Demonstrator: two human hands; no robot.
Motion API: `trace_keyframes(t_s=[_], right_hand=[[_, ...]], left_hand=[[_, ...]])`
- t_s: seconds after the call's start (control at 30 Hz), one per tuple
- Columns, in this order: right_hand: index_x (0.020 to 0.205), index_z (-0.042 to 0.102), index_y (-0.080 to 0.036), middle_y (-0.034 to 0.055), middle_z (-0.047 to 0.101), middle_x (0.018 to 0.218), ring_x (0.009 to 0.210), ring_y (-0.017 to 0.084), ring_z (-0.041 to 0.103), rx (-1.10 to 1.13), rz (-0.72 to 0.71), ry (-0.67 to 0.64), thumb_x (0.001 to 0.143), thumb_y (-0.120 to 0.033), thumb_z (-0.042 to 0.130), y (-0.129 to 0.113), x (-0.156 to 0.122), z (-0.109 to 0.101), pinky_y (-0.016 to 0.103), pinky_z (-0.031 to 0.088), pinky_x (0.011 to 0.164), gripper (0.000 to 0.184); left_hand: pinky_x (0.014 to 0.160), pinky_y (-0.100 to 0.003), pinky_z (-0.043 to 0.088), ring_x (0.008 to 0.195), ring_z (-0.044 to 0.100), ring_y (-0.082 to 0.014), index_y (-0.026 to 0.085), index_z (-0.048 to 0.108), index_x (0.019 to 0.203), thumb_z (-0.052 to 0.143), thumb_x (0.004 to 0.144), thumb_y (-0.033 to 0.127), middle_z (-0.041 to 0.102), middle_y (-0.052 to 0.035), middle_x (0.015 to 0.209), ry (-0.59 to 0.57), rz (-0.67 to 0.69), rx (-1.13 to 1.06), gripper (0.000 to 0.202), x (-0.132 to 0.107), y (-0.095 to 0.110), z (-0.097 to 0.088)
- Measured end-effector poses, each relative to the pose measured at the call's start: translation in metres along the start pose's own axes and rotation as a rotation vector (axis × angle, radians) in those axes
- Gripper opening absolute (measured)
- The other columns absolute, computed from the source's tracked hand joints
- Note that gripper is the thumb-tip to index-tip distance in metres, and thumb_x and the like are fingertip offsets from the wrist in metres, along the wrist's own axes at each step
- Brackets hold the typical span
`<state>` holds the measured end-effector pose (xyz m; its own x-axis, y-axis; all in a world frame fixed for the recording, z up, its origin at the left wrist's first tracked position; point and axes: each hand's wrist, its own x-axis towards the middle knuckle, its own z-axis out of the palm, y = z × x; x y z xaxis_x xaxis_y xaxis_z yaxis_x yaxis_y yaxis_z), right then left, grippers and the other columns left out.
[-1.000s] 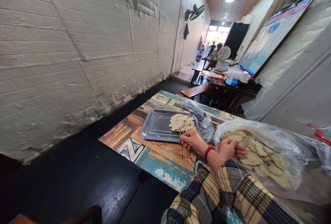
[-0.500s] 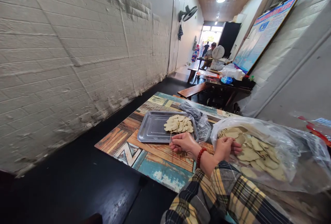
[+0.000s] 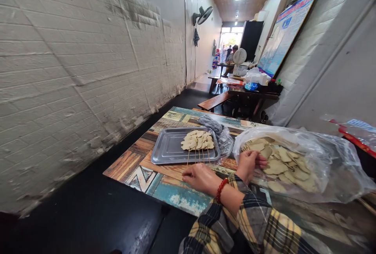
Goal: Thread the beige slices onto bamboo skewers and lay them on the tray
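Note:
My left hand (image 3: 200, 177) rests on the patterned table (image 3: 152, 175) just in front of the steel tray (image 3: 169, 148), fingers curled down; what is under them is hidden. Several thin wooden skewers (image 3: 198, 154) loaded with pale flat slices (image 3: 197, 140) lie in the tray, their bare ends sticking over its near rim towards that hand. My right hand (image 3: 249, 161) is at the mouth of a big clear plastic bag (image 3: 329, 160) full of the same slices (image 3: 286, 166), its fingers pinched together on one of them. A red bead bracelet (image 3: 221, 190) is on my left wrist.
A crumpled clear bag with grey cloth (image 3: 219, 130) lies beside the tray. A white brick wall (image 3: 73, 81) runs along the left past a dark floor (image 3: 96, 207). Benches and cluttered tables (image 3: 249, 89) stand farther down the corridor, where a person (image 3: 233, 52) sits.
My left hand has let go of the skewers' ends and pulled back towards me onto the table. The skewers now lie in the tray. My right hand stayed at the bag.

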<state>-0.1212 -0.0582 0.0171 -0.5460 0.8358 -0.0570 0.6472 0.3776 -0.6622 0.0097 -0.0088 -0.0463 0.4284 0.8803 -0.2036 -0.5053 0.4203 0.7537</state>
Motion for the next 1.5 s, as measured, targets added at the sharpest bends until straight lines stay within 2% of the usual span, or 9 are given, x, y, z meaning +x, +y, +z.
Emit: trace_keyframes(t_s=[0.23,0.4,0.53,0.7,0.87,1.03,1.17,1.3,1.5], right_hand=[[0.079,0.079,-0.018,0.0009,0.070,0.064,0.063,0.014,0.061,-0.026,-0.019,0.003,0.088,-0.019,0.056,0.004,0.003,-0.005,0.023,0.030,0.053,0.025],[0.118,0.077,-0.026,0.0018,0.080,0.096,0.088,0.018,0.072,-0.009,0.003,0.061,0.090,-0.029,0.063,0.002,-0.007,-0.013,0.021,0.044,0.066,0.031],[0.119,0.076,-0.024,0.0034,0.080,0.109,0.101,0.018,0.072,0.053,-0.111,0.216,0.096,-0.030,0.059,0.007,-0.028,-0.031,0.022,0.050,0.080,0.029],[0.111,0.078,-0.022,0.0025,0.081,0.103,0.092,0.016,0.074,0.169,-0.079,0.488,0.095,-0.025,0.060,0.039,-0.094,-0.059,0.024,0.052,0.089,0.024],[0.108,0.077,-0.020,0.0013,0.079,0.085,0.055,0.011,0.068,0.241,0.287,0.734,0.097,-0.029,0.053,0.112,-0.189,-0.083,0.021,0.053,0.057,0.028],[0.105,0.074,-0.016,0.0080,0.079,0.093,0.080,0.019,0.074,0.040,0.613,0.971,0.096,-0.027,0.050,0.192,-0.290,-0.113,0.027,0.057,0.070,0.029],[0.107,0.073,-0.017,0.0104,0.076,0.108,0.097,0.021,0.071,-0.136,0.779,1.053,0.093,-0.023,0.051,0.230,-0.358,-0.135,0.033,0.053,0.090,0.027],[0.107,0.074,-0.018,0.0132,0.073,0.114,0.108,0.024,0.066,-0.250,0.900,1.057,0.088,-0.017,0.060,0.249,-0.397,-0.143,0.035,0.046,0.097,0.024],[0.073,0.066,-0.018,0.0140,0.071,0.102,0.108,0.026,0.064,-0.197,0.955,1.123,0.088,-0.016,0.063,0.260,-0.414,-0.135,0.034,0.043,0.092,0.016]], left_hand=[[0.066,-0.029,0.051,0.063,0.067,-0.0171,0.014,0.061,0.088,0.059,0.088,0.031,0.070,-0.0089,0.075,-0.021,0.019,0.046,0.017,-0.001,0.004,-0.002],[0.063,-0.027,0.049,0.060,0.064,-0.0136,0.015,0.062,0.084,0.064,0.088,0.031,0.070,-0.0072,0.073,-0.033,0.020,0.045,0.017,-0.003,0.012,0.002],[0.064,-0.028,0.052,0.062,0.066,-0.0153,0.014,0.065,0.087,0.075,0.079,0.036,0.073,-0.0066,0.075,-0.049,0.045,0.061,0.026,0.006,0.015,0.000],[0.067,-0.030,0.056,0.067,0.069,-0.0168,0.014,0.067,0.091,0.078,0.076,0.037,0.075,-0.0062,0.078,-0.067,0.028,0.100,0.029,0.019,0.017,-0.003],[0.066,-0.027,0.056,0.069,0.070,-0.0161,0.014,0.068,0.095,0.079,0.075,0.034,0.075,-0.0055,0.080,-0.084,0.024,0.142,0.031,0.018,0.020,0.001],[0.067,-0.026,0.057,0.070,0.071,-0.0151,0.012,0.068,0.092,0.075,0.079,0.026,0.076,-0.0069,0.080,-0.070,0.040,0.182,0.020,0.009,0.025,0.010],[0.068,-0.027,0.058,0.071,0.071,-0.0162,0.013,0.070,0.090,0.077,0.078,0.029,0.075,-0.0067,0.079,-0.048,0.067,0.231,0.022,0.002,0.029,0.016],[0.070,-0.029,0.058,0.073,0.071,-0.0179,0.014,0.071,0.091,0.085,0.068,0.040,0.076,-0.0059,0.081,-0.048,0.138,0.300,0.037,-0.005,0.028,0.020],[0.072,-0.030,0.057,0.071,0.070,-0.0179,0.013,0.072,0.091,0.092,0.055,0.049,0.076,-0.0062,0.081,-0.018,0.203,0.360,0.055,-0.022,0.021,0.026]])
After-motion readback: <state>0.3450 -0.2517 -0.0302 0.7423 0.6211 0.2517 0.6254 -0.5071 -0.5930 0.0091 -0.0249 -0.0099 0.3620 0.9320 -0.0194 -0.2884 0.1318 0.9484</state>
